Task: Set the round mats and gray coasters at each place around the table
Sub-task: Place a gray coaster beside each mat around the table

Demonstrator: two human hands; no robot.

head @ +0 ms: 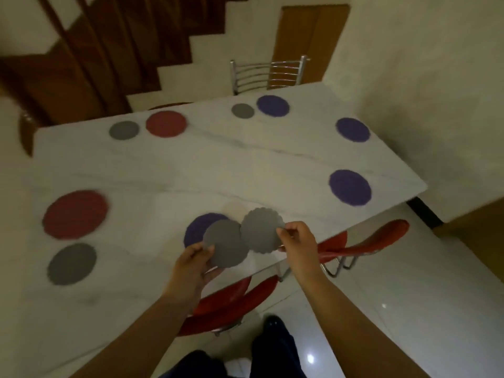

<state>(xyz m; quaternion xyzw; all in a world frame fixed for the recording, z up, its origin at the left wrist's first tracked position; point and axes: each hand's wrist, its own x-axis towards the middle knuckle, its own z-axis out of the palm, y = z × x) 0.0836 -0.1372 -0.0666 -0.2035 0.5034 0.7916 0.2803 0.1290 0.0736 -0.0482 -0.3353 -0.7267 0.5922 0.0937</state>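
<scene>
I'm watching two gray coasters hovering just above the table's (191, 165) near edge; the left hand (192, 264) is pinching the left coaster (226, 245) between thumb and curled fingers; the right hand (298, 238) is nipping the right coaster (260, 230) by its rim; their edges are overlapping above a purple mat (195, 227). I'm judging that so light a rim pinch is risking a drop onto the red chair (362, 241) or the floor (409, 309); the marble top is looking slick, so a coaster may skid. Stairs (174, 66) and a metal chair (268, 75) are standing beyond.
</scene>
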